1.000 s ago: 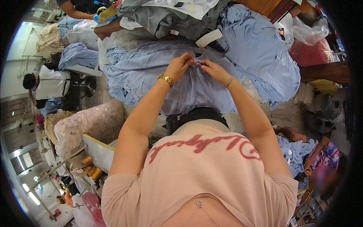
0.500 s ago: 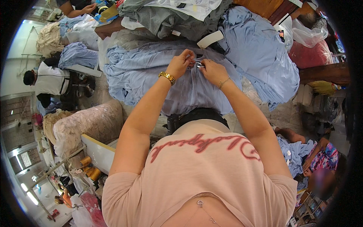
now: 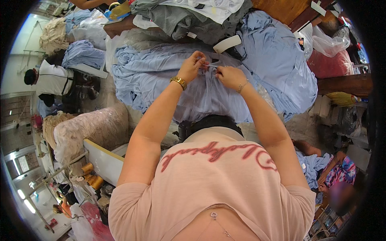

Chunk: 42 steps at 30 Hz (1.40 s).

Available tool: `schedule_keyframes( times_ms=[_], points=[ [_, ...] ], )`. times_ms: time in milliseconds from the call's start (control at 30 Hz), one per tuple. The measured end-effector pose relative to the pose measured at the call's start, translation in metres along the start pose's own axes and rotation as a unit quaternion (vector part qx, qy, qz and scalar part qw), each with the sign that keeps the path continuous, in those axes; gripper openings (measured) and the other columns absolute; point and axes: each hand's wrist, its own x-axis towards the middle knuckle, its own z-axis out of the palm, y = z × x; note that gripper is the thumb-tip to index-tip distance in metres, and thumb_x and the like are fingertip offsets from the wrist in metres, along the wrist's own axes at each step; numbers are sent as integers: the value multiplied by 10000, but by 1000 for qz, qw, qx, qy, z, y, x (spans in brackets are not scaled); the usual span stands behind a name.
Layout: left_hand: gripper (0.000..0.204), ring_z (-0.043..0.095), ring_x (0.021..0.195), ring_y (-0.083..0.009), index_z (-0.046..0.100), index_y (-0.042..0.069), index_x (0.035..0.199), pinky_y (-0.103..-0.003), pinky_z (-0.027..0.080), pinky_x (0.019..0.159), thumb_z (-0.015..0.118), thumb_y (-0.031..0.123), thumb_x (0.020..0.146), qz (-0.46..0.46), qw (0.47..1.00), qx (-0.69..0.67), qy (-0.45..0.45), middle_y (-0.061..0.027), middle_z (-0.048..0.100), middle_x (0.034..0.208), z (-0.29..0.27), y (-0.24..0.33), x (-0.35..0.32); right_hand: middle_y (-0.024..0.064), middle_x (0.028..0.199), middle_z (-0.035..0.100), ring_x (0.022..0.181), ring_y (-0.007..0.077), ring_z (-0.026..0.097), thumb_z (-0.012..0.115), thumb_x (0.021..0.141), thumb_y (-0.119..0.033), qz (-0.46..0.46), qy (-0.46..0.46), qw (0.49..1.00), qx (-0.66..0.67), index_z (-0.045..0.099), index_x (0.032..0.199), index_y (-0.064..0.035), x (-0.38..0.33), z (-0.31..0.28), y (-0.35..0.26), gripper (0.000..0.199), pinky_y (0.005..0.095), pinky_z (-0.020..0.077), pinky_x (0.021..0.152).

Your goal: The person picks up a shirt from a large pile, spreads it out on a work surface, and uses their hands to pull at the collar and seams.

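Observation:
A light blue garment with a sheer layer (image 3: 205,96) lies spread before me, over a larger heap of blue cloth. My left hand (image 3: 193,66), with a gold watch at the wrist, pinches a narrow bit of the blue cloth at its fingertips. Just to the right, my right hand (image 3: 232,78), a thin bracelet on its wrist, is curled shut beside the same bit of cloth. What sits inside its fingers is hidden. A pale strip of cloth (image 3: 214,65) shows in the gap between the two hands.
Grey and white garments (image 3: 189,20) are piled beyond my hands. A white card tag (image 3: 227,43) lies near them. More blue cloth (image 3: 277,60) is heaped at the right. A wrapped roll (image 3: 90,128) stands at the left. Other people are nearby, one in a white shirt (image 3: 54,82).
My right hand has shifted slightly right and down, its fingers more curled. A small silvery thing seen at its fingertips before is now hidden. My left hand keeps its pinch.

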Motion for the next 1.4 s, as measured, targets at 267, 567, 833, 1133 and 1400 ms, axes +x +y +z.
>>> schedule_keyframes(
  times_ms=[267,567,833,1133,1400],
  points=[
    [128,617,793,-154,470,20,970,-261,505,698,460,133,912,17,992,-123,6,-100,619,889,1,3,1,123,943,604,888,293,578,486,831,-283,-9,119,992,52,534,977,-72,-4,8,5,261,408,454,738],
    [132,614,822,-153,477,17,960,-254,502,709,461,138,912,34,993,-114,3,-97,617,886,0,-2,4,114,929,608,856,306,588,486,831,-292,11,100,995,0,519,954,-80,5,3,-15,248,420,461,721],
    [119,611,826,-147,484,17,952,-249,503,705,474,127,908,22,993,-112,-2,-73,595,885,1,2,4,131,940,610,860,306,589,475,836,-299,0,102,995,3,526,943,-80,5,2,-14,249,430,458,716],
    [117,596,866,-154,477,4,948,-278,528,715,467,113,907,26,993,-115,8,-65,553,896,1,-2,7,119,911,621,848,306,594,477,836,-316,14,83,996,-10,549,931,-93,6,-2,-17,252,432,459,707],
    [132,574,847,-150,453,4,990,-287,529,717,453,111,912,27,992,-123,9,-90,546,958,-1,-7,11,124,908,625,853,305,594,490,829,-315,21,71,997,-3,554,944,-91,12,1,-14,260,430,456,707]
  ],
)
